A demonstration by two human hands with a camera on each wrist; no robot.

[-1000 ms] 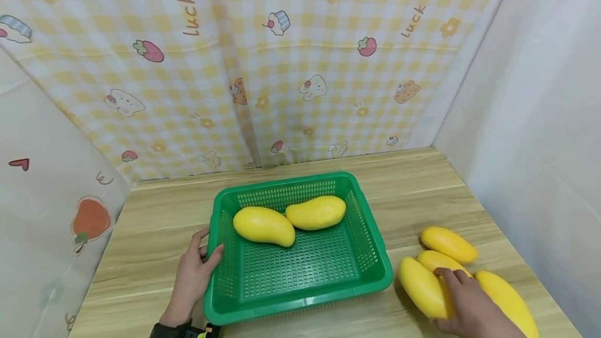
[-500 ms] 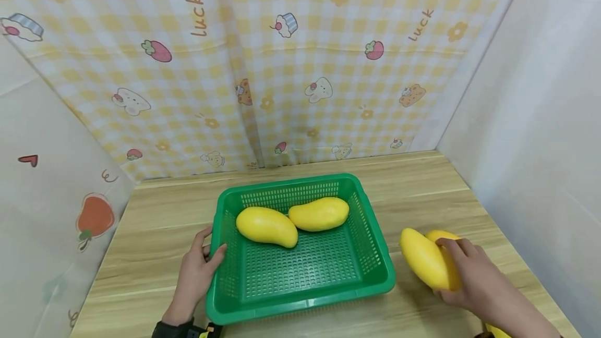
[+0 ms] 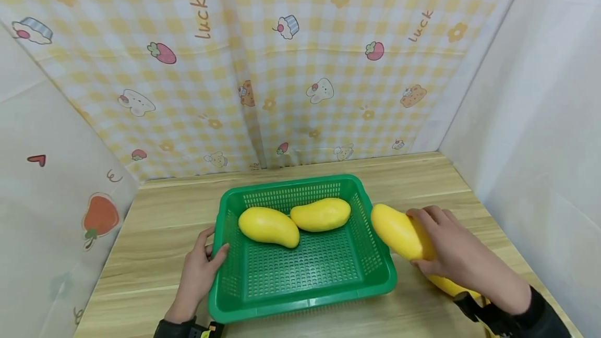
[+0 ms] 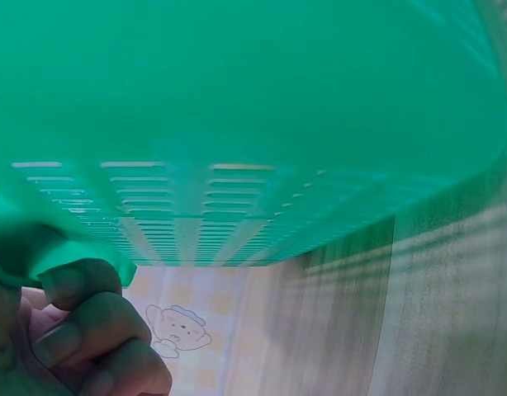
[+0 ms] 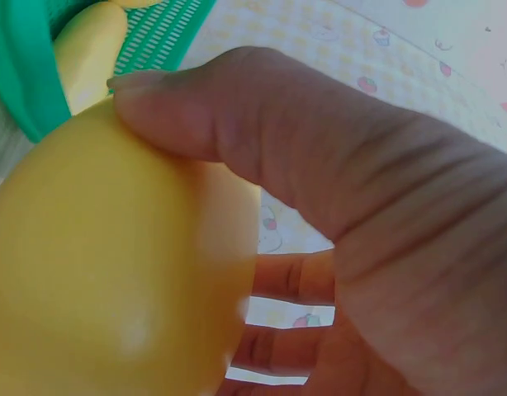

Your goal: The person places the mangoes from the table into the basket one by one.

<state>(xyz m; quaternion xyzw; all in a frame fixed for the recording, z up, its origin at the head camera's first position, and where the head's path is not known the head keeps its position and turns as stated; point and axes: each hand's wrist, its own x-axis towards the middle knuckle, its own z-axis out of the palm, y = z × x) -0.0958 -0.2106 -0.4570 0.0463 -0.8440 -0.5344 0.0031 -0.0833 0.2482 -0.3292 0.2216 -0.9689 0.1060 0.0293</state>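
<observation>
In the head view my right hand grips a yellow mango, its upper end at the right rim of a green plastic basket. The right wrist view shows my thumb across that mango, with fingers on its far side. My left hand holds the basket's left rim, thumb over the inside. From the left wrist, curled fingers appear beside the basket's perforated wall. Inside the basket lie a curved mango and a second mango, touching each other along the back.
Partly hidden under my right hand and wrist, another mango lies on the wooden table. A checked, cartoon-printed curtain hangs behind the table. White sheeting stands along the right side.
My right hand has lifted the mango from the group at the right and carried it left and away from me, to the basket's right rim. My left hand keeps its hold; the view has shifted slightly.
</observation>
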